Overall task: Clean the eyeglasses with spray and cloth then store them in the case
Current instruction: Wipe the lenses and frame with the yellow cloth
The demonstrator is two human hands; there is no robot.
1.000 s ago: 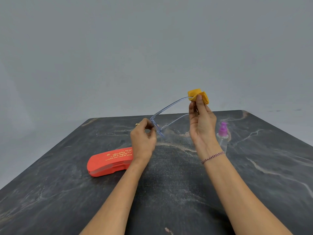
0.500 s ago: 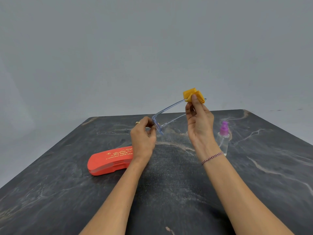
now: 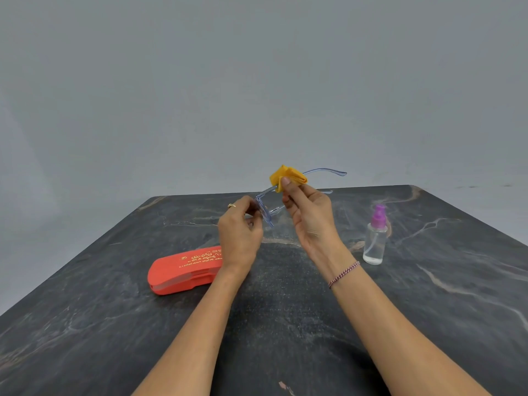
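My left hand (image 3: 241, 232) pinches the front of the clear blue-framed eyeglasses (image 3: 264, 211), held above the table with the arms pointing away to the right. My right hand (image 3: 310, 218) pinches a folded yellow cloth (image 3: 287, 177) round the upper arm, close to the hinge. The arm's far tip sticks out past the cloth. A red glasses case (image 3: 183, 271) lies shut on the table, left of my left wrist. A small clear spray bottle (image 3: 375, 238) with a purple top stands to the right of my right hand.
The dark marble table (image 3: 114, 324) reaches to both sides and ends just behind my hands. A plain grey wall is beyond it.
My right hand has slid the yellow cloth along the glasses arm from its far tip toward the hinge. The left hand has kept its hold and hardly moved.
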